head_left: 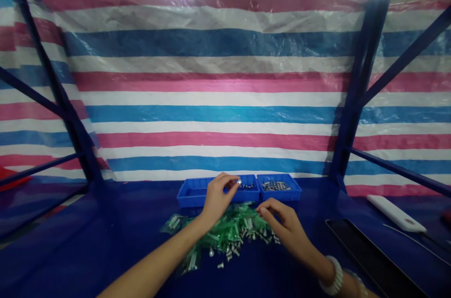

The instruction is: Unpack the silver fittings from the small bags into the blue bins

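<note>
My left hand [217,194] is closed over the blue bin [197,201], pinching a small shiny metal piece [239,181] between thumb and fingertips. Below it lies a heap of small green-tinted plastic bags [230,228], some with metal parts inside. Loose short metal pieces that look like screws [229,252] are scattered along the near side of the heap. My right hand [282,218] hovers at the heap's right edge with thumb and index finger close together. Whether anything is between those fingertips is too small to make out.
A second blue bin [298,192] with longer metal pins [276,185] adjoins the first. At right lie a dark tablet-like slab [377,255], a white elongated device [396,213] and a thin cable. Blue posts [362,77] and a striped tarp [218,96] enclose the blue table.
</note>
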{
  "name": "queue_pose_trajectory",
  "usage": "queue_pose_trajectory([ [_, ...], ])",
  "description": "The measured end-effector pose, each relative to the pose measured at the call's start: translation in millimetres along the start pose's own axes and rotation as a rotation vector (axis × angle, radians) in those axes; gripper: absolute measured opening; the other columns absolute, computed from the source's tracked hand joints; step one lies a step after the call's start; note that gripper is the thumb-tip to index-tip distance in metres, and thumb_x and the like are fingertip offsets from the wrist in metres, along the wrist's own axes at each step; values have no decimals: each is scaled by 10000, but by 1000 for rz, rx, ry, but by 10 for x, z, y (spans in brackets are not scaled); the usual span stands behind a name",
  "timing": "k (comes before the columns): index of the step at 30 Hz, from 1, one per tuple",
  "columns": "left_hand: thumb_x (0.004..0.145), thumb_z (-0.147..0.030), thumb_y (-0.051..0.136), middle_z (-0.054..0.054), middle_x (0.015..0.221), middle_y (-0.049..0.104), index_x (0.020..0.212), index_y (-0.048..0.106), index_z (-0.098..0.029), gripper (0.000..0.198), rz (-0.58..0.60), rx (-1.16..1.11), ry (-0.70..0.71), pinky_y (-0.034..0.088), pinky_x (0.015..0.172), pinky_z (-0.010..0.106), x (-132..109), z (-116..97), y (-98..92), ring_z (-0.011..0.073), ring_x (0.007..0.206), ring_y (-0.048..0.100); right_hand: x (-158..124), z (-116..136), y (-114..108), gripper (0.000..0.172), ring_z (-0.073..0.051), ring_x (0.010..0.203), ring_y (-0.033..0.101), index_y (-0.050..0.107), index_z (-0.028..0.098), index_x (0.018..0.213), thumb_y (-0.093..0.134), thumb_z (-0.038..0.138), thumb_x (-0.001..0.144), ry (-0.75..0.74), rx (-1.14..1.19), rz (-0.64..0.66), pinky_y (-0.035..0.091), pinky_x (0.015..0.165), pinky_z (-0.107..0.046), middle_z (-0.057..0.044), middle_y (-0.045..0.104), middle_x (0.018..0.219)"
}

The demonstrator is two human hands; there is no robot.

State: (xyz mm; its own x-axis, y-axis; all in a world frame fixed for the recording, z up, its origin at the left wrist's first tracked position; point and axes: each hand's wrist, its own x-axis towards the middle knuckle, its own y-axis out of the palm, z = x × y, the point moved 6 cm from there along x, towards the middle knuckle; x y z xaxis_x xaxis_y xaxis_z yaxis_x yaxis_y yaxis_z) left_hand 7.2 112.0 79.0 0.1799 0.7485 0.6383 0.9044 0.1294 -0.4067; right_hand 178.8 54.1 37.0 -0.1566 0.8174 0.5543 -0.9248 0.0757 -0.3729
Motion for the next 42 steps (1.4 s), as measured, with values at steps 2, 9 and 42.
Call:
queue_pose_trajectory([
  [2,784,-148,597,78,917,690,1077,670,-165,302,24,-9,-6,523,717,335,74,63,36,165,699,618,36,34,-10,168,-176,766,579,651,175,880,502,246,912,-122,-153,110,446,708,-300,-33,646,808],
  [9,810,-107,520,56,967,716,1062,665,-212,308,139,-17,-10,540,769,333,-413,-53,-4,171,793,666,-84,22,170,133,-215,916,488,642,206,802,652,109,711,-246,-593,508,369,786,-348,-20,619,907],
  [42,732,-96,586,54,783,676,906,635,-153,189,253,-378,-306,525,678,258,-979,24,256,158,708,646,-168,268,245,53,-170,799,519,532,217,885,578,193,895,-304,-193,209,388,749,-320,-6,584,825],
])
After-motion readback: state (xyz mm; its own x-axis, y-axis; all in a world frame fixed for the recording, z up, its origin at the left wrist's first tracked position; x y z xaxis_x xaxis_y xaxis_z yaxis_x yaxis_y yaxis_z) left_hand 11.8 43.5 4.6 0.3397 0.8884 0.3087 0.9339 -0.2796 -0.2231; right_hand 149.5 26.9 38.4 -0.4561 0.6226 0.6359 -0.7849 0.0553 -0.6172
